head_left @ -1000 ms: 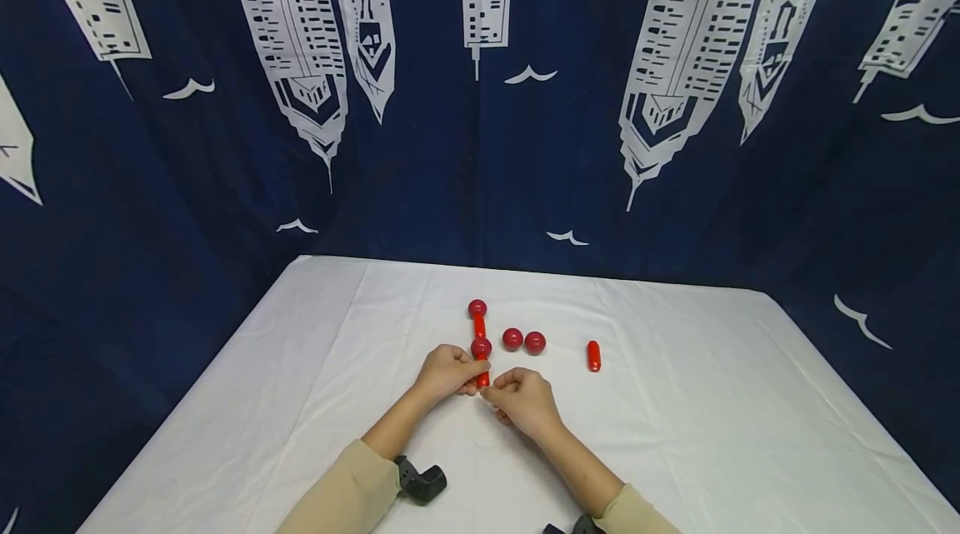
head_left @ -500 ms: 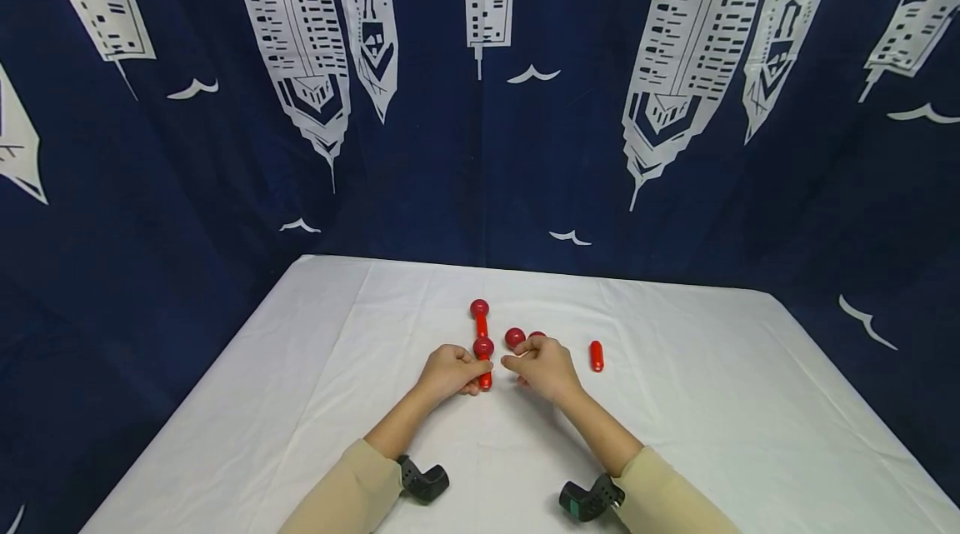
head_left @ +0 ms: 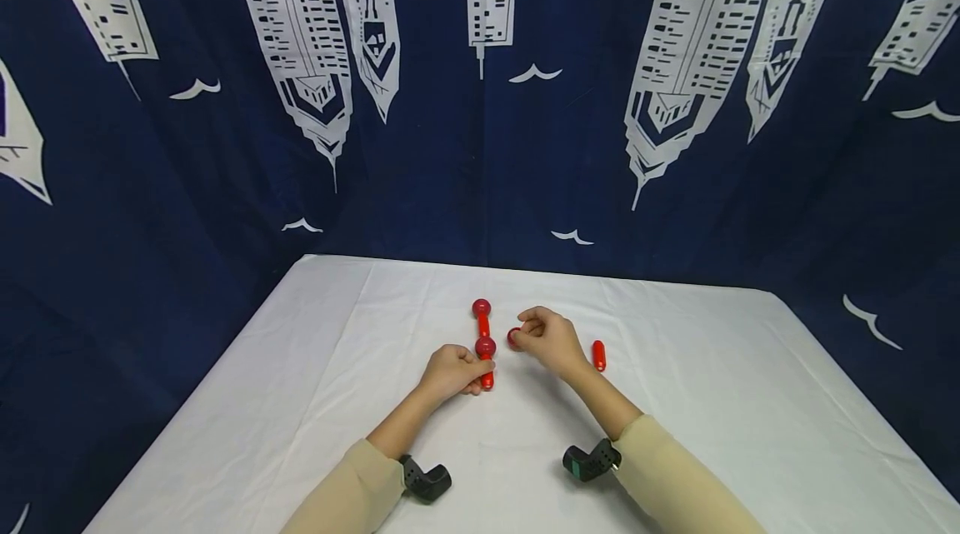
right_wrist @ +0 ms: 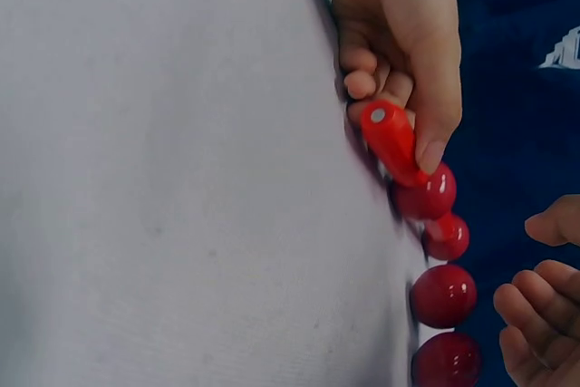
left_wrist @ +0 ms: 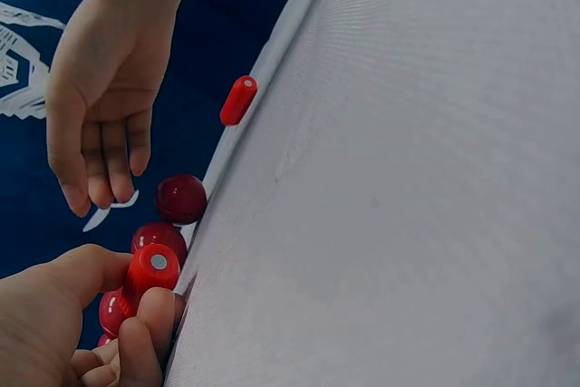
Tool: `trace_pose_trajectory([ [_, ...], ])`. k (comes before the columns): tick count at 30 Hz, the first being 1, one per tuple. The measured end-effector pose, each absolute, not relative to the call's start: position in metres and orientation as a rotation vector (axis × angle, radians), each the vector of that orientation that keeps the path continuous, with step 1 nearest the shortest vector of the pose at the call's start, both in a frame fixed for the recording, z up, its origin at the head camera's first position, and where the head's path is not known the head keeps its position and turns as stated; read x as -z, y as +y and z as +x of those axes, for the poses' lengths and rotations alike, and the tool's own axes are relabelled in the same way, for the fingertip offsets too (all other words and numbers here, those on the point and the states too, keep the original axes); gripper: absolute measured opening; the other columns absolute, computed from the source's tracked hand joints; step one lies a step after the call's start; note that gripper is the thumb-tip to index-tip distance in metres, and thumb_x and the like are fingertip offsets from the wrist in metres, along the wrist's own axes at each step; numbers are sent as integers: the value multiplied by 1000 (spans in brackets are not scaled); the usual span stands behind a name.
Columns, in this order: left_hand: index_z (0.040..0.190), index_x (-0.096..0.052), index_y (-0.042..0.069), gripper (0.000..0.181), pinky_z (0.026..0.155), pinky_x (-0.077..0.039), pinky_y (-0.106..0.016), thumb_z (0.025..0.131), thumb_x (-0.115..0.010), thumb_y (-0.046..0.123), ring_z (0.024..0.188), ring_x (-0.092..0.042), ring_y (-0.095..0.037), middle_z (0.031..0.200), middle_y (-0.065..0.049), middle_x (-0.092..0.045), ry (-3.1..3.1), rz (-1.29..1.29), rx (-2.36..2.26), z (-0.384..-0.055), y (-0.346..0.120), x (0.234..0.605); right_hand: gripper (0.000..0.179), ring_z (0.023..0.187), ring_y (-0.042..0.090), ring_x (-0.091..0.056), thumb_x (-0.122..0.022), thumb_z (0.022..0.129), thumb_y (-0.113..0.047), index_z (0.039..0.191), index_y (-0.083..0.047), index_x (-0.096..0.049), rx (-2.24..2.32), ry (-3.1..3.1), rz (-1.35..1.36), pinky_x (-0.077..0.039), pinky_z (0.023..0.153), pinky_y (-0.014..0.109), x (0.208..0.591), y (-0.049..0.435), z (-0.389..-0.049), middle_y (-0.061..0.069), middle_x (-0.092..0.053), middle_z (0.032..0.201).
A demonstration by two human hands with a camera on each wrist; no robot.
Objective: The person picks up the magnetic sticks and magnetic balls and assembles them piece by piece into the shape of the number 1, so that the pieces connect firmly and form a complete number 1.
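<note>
My left hand (head_left: 450, 369) pinches the near red rod (right_wrist: 390, 140) of a chain between thumb and fingers. A small grey disc shows on the rod's free end. Beyond it the chain goes on with a dark red ball (head_left: 485, 346), a second rod (head_left: 483, 326) and a far ball (head_left: 482, 307). Over two loose red balls is my right hand (head_left: 553, 341), its fingers loosely bent. In the left wrist view a gap separates that hand from the nearer loose ball (left_wrist: 180, 198). From the head, the hand hides one ball and partly covers the other (head_left: 513, 338).
A loose red rod (head_left: 598, 355) lies to the right of my right hand. White cloth (head_left: 720, 401) covers the table, and a dark blue printed curtain (head_left: 480, 184) hangs behind its far edge. Black wrist devices (head_left: 426, 481) sit at both sleeves.
My right hand has left the near end of the held rod and moved away and to the right, over the loose balls. The left hand keeps its pinch in place.
</note>
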State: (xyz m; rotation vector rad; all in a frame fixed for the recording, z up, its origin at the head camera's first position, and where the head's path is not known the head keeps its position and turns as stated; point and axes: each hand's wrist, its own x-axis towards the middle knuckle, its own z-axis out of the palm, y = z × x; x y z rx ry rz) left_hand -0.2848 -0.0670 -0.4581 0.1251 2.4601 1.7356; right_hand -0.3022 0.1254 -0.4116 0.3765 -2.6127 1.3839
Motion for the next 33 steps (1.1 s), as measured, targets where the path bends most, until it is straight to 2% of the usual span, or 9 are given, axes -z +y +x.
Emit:
trace_pose_trajectory([
  [6,72,-61,3,27,45,-42,-14,86,-75,22,44,-55,-6,55,-1,-59,2460,132,-1739,-284,-67,457,32,90,28,-63,-73,83,-7,109,7,-63,-1318,-2599,403,-54,80,39,418,128,-311,13,-65,94],
  [14,73,-61,3,27,45,-41,-13,86,-75,23,44,-55,-6,55,-1,-59,2473,122,-1729,-284,-67,458,37,83,23,-63,-77,79,-14,110,2,-66,-976,-2691,513,-53,79,40,433,127,-320,12,-66,102],
  [24,72,-61,3,27,44,-40,-13,86,-74,22,43,-55,-5,54,-1,-59,2478,146,-1731,-285,-66,460,35,89,24,-62,-78,79,-17,108,-1,-67,-745,-2739,500,-45,88,48,443,124,-322,10,-66,99],
  [33,73,-61,3,27,45,-40,-14,86,-74,22,43,-55,-6,54,-1,-59,2484,137,-1726,-285,-67,462,36,87,25,-62,-79,78,-15,108,0,-67,-770,-2732,485,-47,87,47,446,125,-323,12,-67,98],
])
